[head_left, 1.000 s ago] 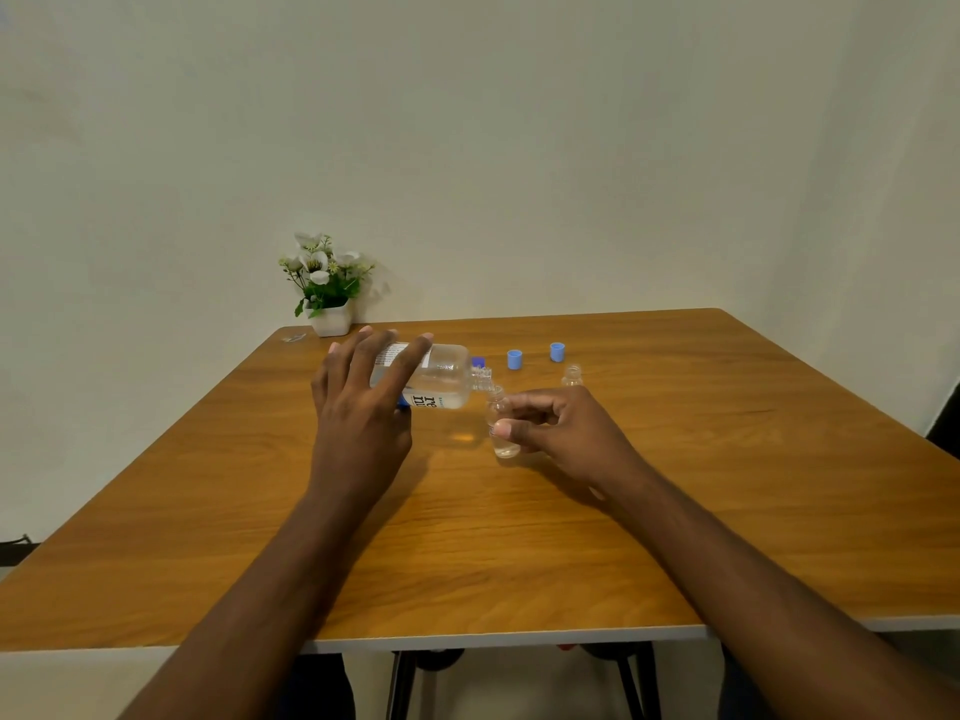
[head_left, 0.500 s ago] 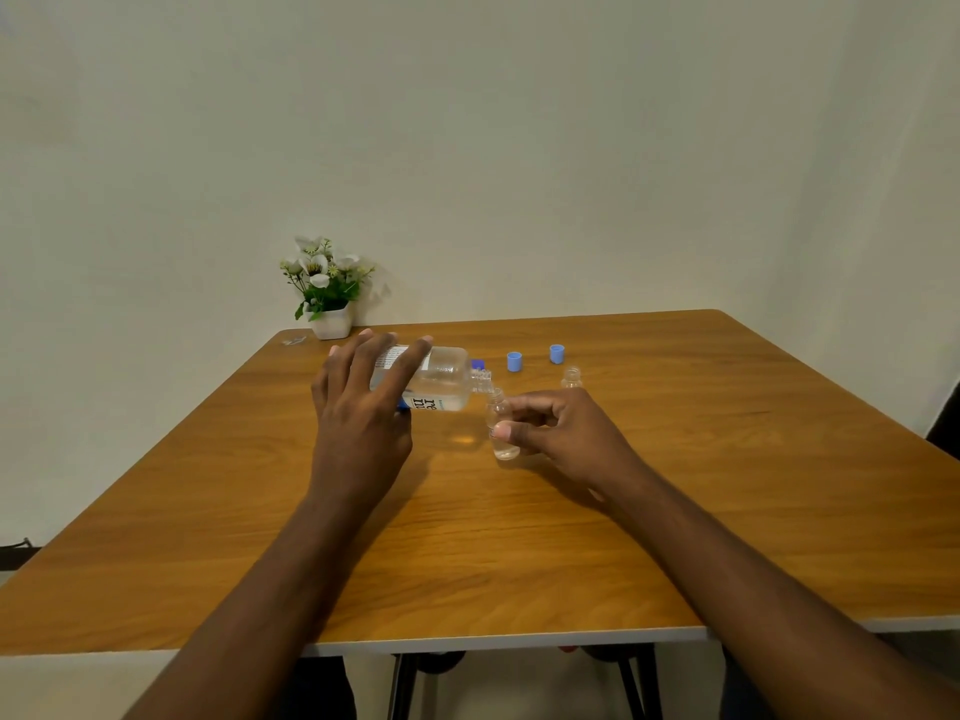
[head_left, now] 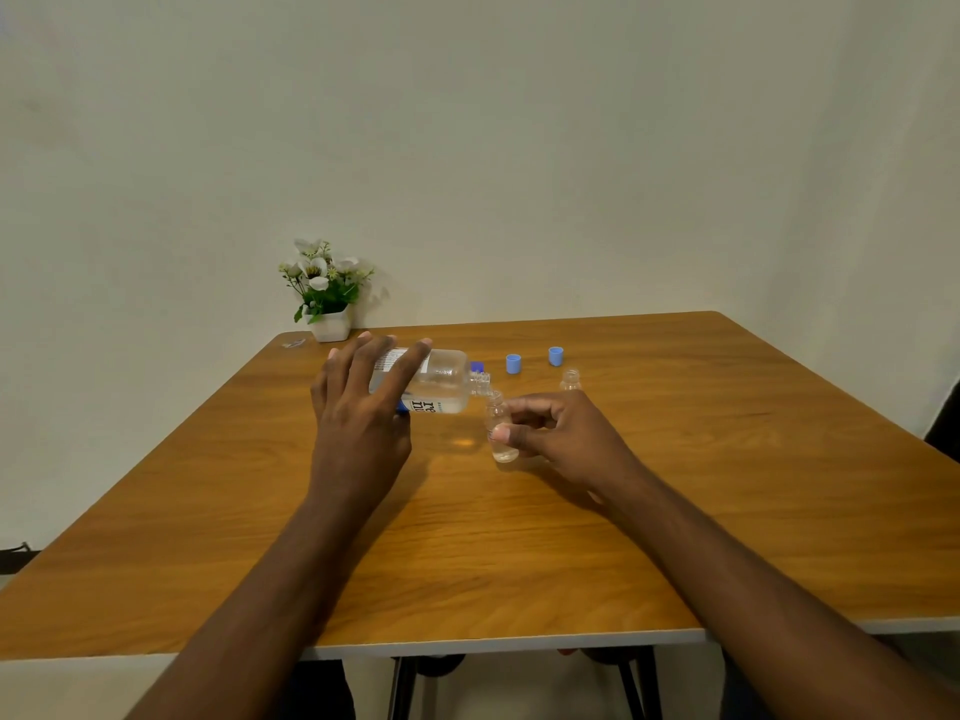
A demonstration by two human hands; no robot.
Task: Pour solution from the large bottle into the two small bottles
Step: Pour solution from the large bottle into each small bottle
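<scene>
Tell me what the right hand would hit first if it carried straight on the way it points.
The small bottle it pinches; pushed on, that would likely strike the tilted large bottle, though depth is unclear.

1 lg bottle [head_left: 441,387], 2 sm bottles [head_left: 500,433] [head_left: 570,379], 3 caps [head_left: 513,364] [head_left: 555,356] [head_left: 477,366], 1 plant [head_left: 324,291]

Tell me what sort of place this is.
Probably a plain room in a home or office: a wooden table beside a bare pale wall, with a small potted plant at its far left corner.
</scene>
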